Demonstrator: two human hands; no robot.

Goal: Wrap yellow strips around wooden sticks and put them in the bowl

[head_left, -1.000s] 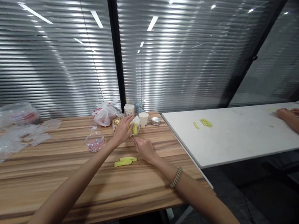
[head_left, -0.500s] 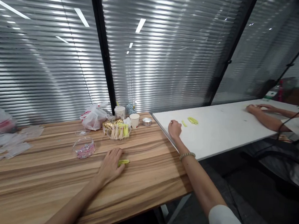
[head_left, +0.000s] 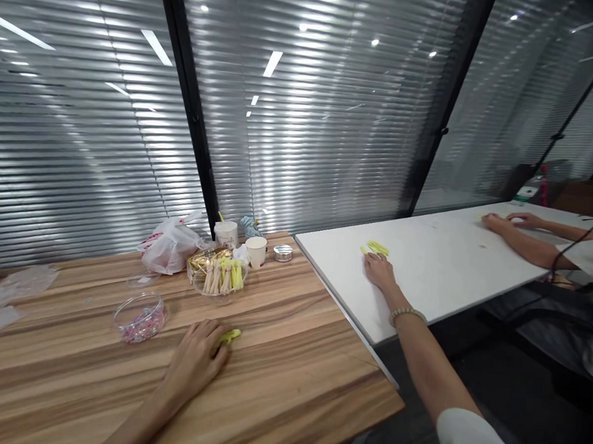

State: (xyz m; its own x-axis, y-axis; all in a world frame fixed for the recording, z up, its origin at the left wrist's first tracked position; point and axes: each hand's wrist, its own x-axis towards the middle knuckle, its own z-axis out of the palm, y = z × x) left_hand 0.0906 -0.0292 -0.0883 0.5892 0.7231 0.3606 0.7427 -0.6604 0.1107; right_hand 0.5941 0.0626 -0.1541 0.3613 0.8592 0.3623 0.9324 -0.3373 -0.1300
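White short sleeve (head_left: 476, 443), pale beaded bracelet (head_left: 407, 314)

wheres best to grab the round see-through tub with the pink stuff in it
Probably the curved side wall of the round plastic tub, coming from the near side: it stands upright and low, and its round wall suits a wrapping hold.

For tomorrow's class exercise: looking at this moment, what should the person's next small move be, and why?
Probably the left hand should pick up the yellow strip at its fingertips and put it in the clear bowl, because that bowl already holds wooden pegs and yellow pieces.
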